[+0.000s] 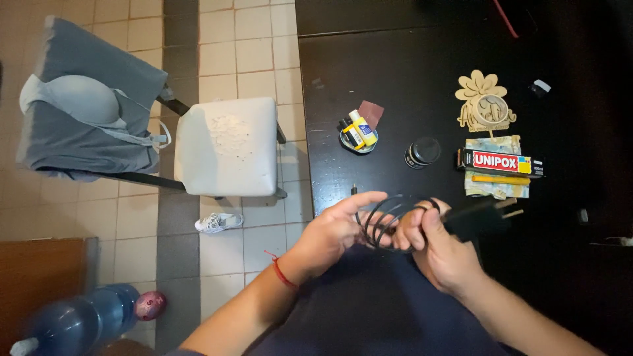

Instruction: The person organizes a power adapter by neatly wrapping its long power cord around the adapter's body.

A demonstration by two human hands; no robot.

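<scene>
You've got a black cable point(389, 221) over a black table point(395, 72). Red thread bracelet point(282, 271) on your left wrist. Far right: tan wooden flower cutout point(484, 99), red/black/yellow box point(502, 161). Left: white chair seat point(227, 145) w/ grey cloth point(86, 125), blue bottle point(79, 323).

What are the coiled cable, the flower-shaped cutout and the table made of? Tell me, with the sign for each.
Coiled cable: black, flexible jacket, likely rubber or plastic; it bends in loops between both hands.
Flower-shaped cutout: pale, matte, thin plywood or similar board by its tan colour and cut outline.
Table: dark, glossy top, perhaps lacquered wood or glass; faint reflections.
</scene>
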